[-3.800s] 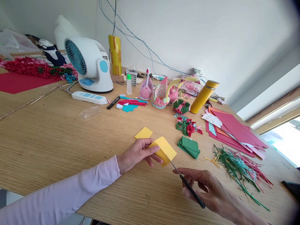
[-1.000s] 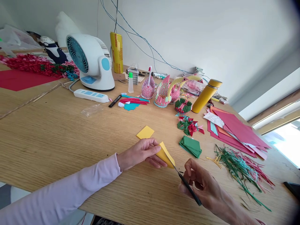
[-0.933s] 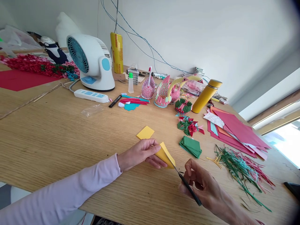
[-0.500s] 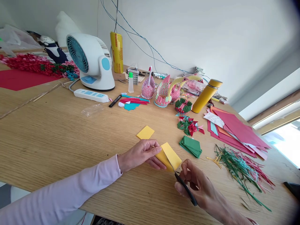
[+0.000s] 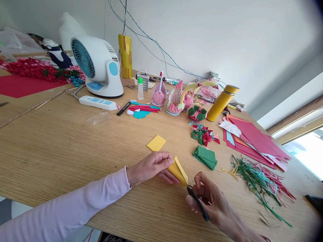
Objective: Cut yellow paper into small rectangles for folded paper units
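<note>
Folded yellow paper [image 5: 178,172] is pinched between the thumb and fingers of my left hand [image 5: 153,166]. My right hand [image 5: 212,200] grips black-handled scissors [image 5: 198,203], whose blades lie along the paper's right side at its lower end. A narrow raised flap of yellow runs beside the blades. Behind my left hand, a separate yellow piece [image 5: 156,143] lies flat on the wooden table [image 5: 101,151]. To the right rests a stack of green paper rectangles [image 5: 205,157].
Thin paper strips [image 5: 262,185] and red sheets [image 5: 259,137] lie at the right. Folded pieces [image 5: 203,134], paper swans [image 5: 175,99] and a yellow bottle [image 5: 222,103] are behind. A fan [image 5: 101,67] and power strip [image 5: 98,103] stand back left.
The yellow paper's right part, wide and flat before, now shows as a narrow raised flap. My right hand and the scissors have shifted slightly left.
</note>
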